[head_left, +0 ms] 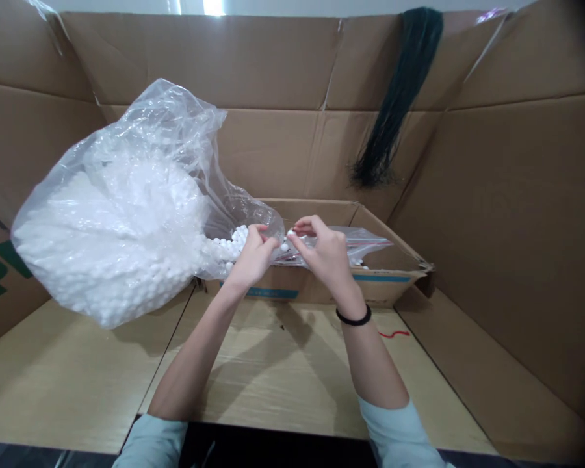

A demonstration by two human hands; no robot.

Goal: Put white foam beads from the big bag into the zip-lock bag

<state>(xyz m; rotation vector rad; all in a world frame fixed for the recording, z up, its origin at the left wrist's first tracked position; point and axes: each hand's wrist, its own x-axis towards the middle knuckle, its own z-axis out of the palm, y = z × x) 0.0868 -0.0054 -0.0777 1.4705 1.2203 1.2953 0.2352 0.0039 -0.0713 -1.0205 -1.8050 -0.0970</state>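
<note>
My right hand [324,250] is above the small open cardboard box [385,296], with a small white ball [291,234] pinched between thumb and fingertips. To its left, my left hand [254,257] is closed in a pinch; what its fingertips hold is too small to make out. Another white ball [285,247] shows between the two hands. Beside my left hand, loose white balls [236,239] lie in the mouth of a large clear plastic bag [175,123], which bulges with many more. A clear zip bag [365,239] lies in the box behind my right hand.
Tall cardboard walls [273,65] stand around the wooden table [273,370]. A bundle of dark green strands [400,97] hangs over the back wall. A short red string [394,334] lies on the table right of the box.
</note>
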